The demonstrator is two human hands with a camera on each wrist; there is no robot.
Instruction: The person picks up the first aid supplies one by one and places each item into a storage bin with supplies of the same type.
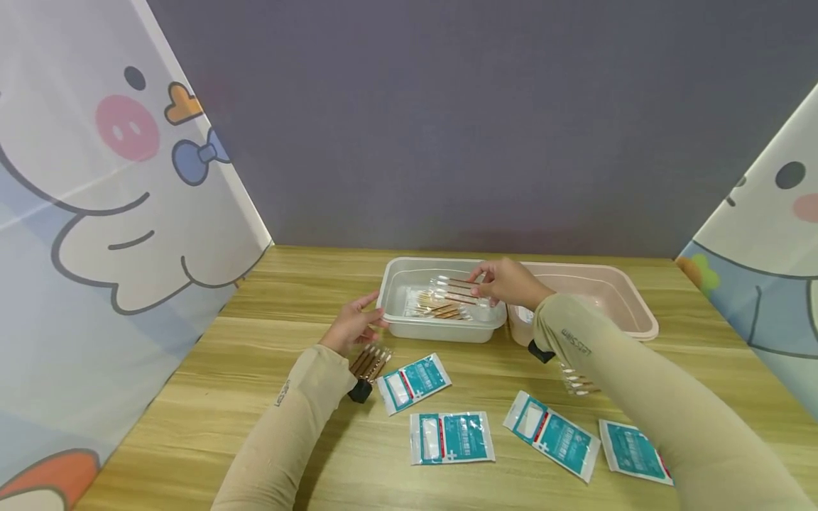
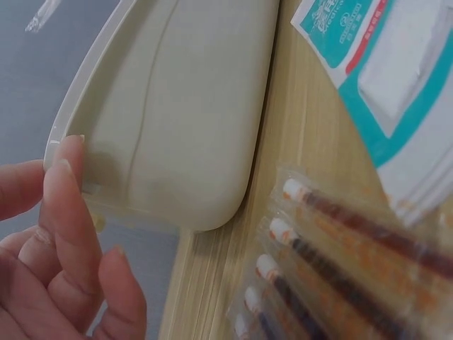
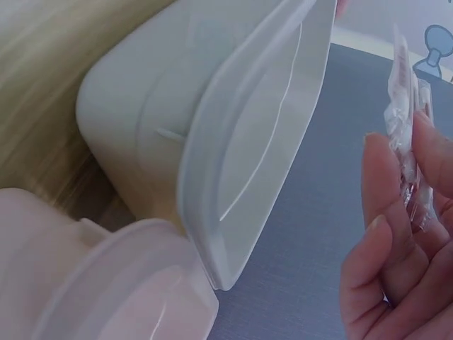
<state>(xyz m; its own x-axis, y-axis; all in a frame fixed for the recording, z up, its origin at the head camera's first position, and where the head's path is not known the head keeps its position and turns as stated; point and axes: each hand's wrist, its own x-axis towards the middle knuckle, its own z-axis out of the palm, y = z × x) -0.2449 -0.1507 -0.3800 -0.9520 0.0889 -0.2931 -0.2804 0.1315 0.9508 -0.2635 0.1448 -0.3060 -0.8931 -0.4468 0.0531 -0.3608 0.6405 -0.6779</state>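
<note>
My right hand [image 1: 508, 282] pinches a clear-wrapped strip of brown-stick cotton swabs [image 1: 456, 289] above the white plastic tub [image 1: 441, 330]. In the right wrist view, thumb and fingers hold the crinkled wrapper [image 3: 402, 134] edge-on. My left hand [image 1: 353, 323] holds the tub's left rim, thumb and fingertips on either side of it in the left wrist view. Inside the tub lie wrapped swabs with light wooden sticks [image 1: 437, 310]. Another wrapped pack of brown-stick swabs [image 1: 371, 362] rests on the table just below my left wrist.
A pinkish-beige tub [image 1: 629, 298] stands against the white tub's right side. Several teal-and-white packets lie in front, one [image 1: 414, 383] near the white tub. More wrapped swabs [image 1: 578, 383] are partly hidden by my right forearm. A grey panel [image 1: 473, 142] rises behind the table.
</note>
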